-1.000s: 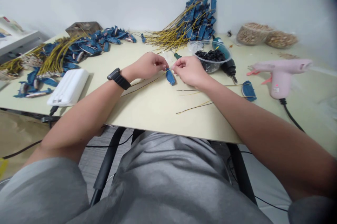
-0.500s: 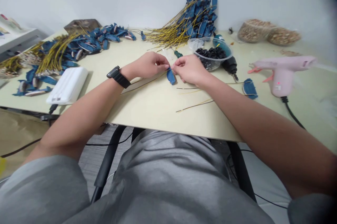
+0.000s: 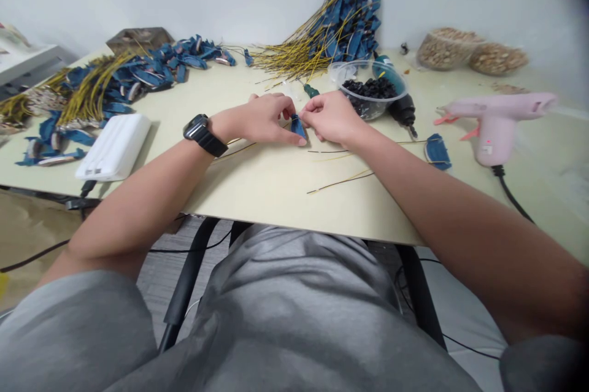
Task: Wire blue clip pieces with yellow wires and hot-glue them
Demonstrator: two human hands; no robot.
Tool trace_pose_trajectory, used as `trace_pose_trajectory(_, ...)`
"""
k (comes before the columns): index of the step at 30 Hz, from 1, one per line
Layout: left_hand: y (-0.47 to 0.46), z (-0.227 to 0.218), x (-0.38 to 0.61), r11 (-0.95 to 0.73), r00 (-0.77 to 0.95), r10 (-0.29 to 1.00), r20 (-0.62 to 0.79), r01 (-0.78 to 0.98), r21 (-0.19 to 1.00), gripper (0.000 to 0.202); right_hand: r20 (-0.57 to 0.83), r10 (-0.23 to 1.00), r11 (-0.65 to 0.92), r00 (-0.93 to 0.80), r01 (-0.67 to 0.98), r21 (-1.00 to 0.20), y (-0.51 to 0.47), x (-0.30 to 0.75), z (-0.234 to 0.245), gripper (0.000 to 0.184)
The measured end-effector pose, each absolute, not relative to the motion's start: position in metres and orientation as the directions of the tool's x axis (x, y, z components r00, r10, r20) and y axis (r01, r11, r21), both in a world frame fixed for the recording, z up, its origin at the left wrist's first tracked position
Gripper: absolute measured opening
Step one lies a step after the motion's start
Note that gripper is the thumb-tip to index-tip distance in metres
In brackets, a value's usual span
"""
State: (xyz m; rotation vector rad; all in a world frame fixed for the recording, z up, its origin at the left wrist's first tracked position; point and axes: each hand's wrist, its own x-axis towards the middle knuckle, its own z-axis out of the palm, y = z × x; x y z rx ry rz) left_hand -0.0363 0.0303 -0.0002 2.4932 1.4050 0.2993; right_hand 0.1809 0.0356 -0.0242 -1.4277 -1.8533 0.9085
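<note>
A small blue fabric piece [image 3: 297,126] with thin wires running off to the left is between my hands, above the table. My left hand [image 3: 264,119] spans it, index finger at its top and thumb stretched along its lower end. At the upper right edge, my right hand [image 3: 329,117] is closed in a pinch on the piece; what lies right between those fingertips is hidden. A second blue piece [image 3: 437,151] with yellow and black wires lies on the table by my right forearm.
Behind my right hand stand a clear bowl [image 3: 368,97] of black bits and a dark green power tool [image 3: 404,113]. A pink glue gun [image 3: 497,116] lies at right, a white power bank [image 3: 113,146] at left. Wired blue pieces [image 3: 340,24] are heaped at the back.
My left thumb has spread downward from its pinch to the lower end of the blue piece, covering part of it. My right hand keeps its pinch almost in place.
</note>
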Motion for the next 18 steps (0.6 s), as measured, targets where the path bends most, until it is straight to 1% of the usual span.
trace_pose_trajectory(3, 0.029, 0.003, -0.035, -0.476, 0.501, 0.866, 0.018, 0.811, 0.341, 0.079, 0.046, 0.973, 0.171, -0.227, 0.571, -0.803, 0.035, 0.181, -0.023, 0.022)
trace_pose_trajectory(5, 0.030, 0.004, -0.036, -0.473, 0.504, 0.863, 0.007, 0.806, 0.356, 0.078, 0.019, 0.975, 0.145, -0.223, 0.564, -0.813, 0.034, 0.181, -0.021, 0.026)
trace_pose_trajectory(11, 0.035, 0.001, -0.040, -0.507, 0.544, 0.839, 0.022, 0.767, 0.393, 0.074, -0.084, 0.974, 0.044, -0.209, 0.543, -0.839, 0.029, 0.179, -0.011, 0.028)
trace_pose_trajectory(18, 0.037, 0.002, -0.043, -0.509, 0.564, 0.825, 0.025, 0.724, 0.465, 0.072, -0.134, 0.966, 0.009, -0.220, 0.548, -0.837, 0.022, 0.182, -0.003, 0.034)
